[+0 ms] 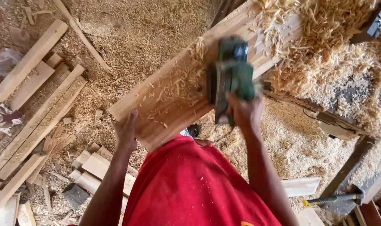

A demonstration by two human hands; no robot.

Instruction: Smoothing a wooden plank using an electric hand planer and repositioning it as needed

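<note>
Head view, looking straight down over a red shirt (194, 188). Right hand (242, 111) has its fingers wrapped closed around the rear handle of a green electric hand planer (230, 77); tool is motion-blurred, so exact finger placement is hard to make out. Planer sits on the top face of a long pale wooden plank (173, 96), roughly at mid-length of the visible part, toward its right edge. Plank runs diagonally from lower left, near the body, to upper right. Left hand (126, 132) rests on the plank's near lower-left corner, fingers curled over the end and pressing on the wood, gripping nothing else. Loose curled wood shavings (186, 77) lie scattered on the plank just left of the planer. A heaped mound of straw-coloured shavings (324, 50) covers the far end of the plank and the surface to the right. Floor is carpeted in fine sawdust (140, 33). To the left, several long planed boards (35, 113) lie side by side; short offcut blocks (94, 167) sit near the left forearm. Lower right: a hammer with a yellow-and-black handle (330, 200) lies on the floor, well apart from both hands.
</note>
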